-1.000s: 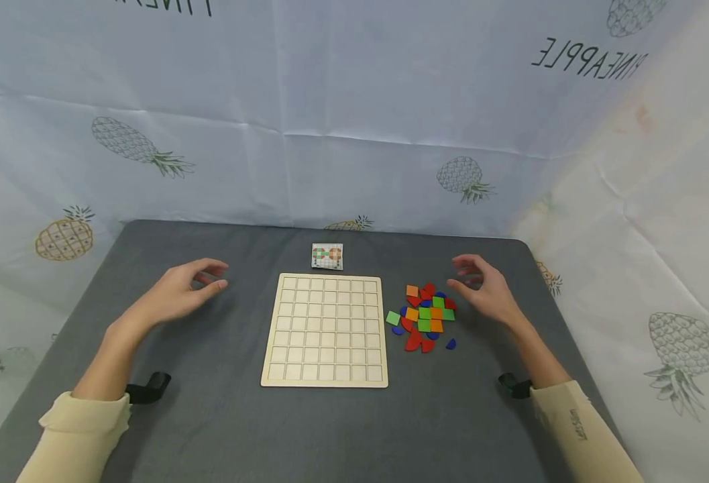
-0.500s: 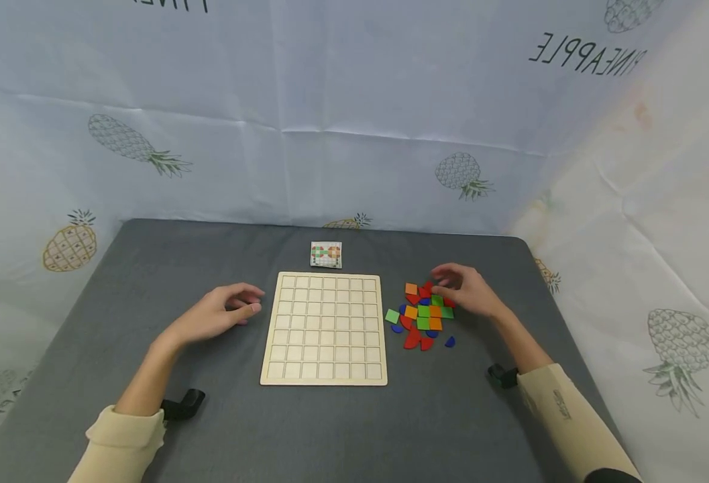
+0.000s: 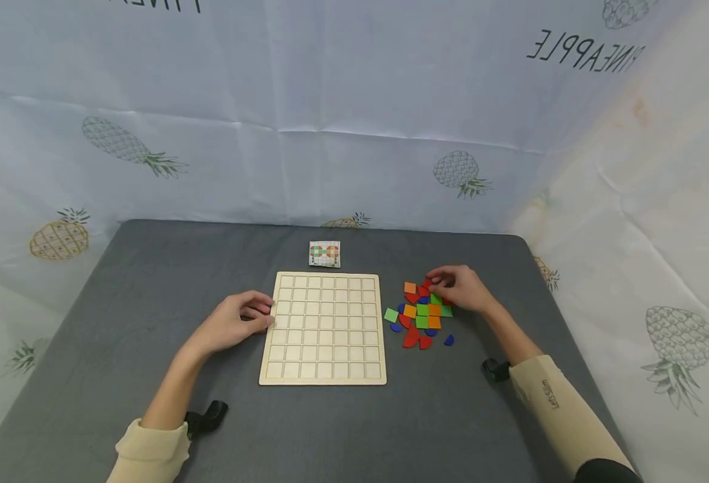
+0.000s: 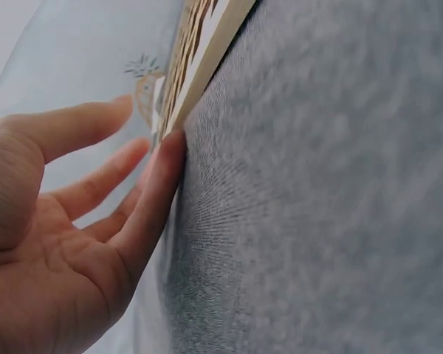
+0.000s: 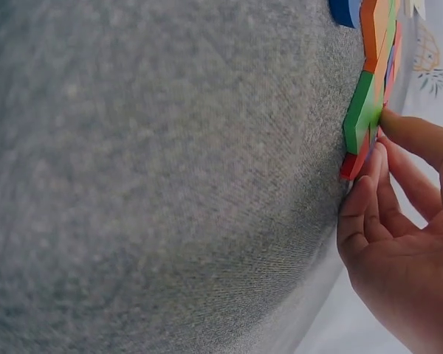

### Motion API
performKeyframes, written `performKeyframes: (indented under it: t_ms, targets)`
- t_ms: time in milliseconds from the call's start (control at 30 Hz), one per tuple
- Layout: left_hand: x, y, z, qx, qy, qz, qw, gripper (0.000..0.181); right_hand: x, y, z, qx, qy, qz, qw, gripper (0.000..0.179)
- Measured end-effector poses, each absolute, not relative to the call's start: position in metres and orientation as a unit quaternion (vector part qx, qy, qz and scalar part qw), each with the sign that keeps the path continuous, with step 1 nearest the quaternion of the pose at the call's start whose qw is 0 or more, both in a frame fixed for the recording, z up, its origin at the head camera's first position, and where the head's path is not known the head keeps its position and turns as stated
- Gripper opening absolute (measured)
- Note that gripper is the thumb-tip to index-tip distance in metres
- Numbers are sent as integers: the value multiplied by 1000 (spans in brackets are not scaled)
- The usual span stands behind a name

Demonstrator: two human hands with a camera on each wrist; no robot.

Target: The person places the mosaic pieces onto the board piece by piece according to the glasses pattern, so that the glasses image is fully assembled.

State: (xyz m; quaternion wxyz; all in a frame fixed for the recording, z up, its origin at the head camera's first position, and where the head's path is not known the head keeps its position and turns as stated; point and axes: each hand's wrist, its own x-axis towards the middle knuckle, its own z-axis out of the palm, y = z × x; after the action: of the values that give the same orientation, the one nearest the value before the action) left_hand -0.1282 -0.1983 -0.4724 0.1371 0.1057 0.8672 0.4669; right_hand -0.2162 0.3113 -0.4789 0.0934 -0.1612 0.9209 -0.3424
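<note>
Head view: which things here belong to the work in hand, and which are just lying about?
Part of the work:
pale wooden grid board, left hand at its edge
flat red, green, orange and blue pieces, right hand at them
small white printed card, likely a reference

Setting only, apparently:
grey fabric table surface
white pineapple-print fabric backdrop

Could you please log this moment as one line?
left hand: at left edge of wooden board | right hand: at coloured pieces, grip unclear | card: beyond board
</note>
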Motion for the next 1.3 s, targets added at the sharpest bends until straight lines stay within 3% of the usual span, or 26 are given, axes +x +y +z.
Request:
performKeyframes:
  t_ms: [1300]
  targets:
    - [-123,-192,-468,63,868,472,142,44,-226,303,-475,-147,928,-335,76,30]
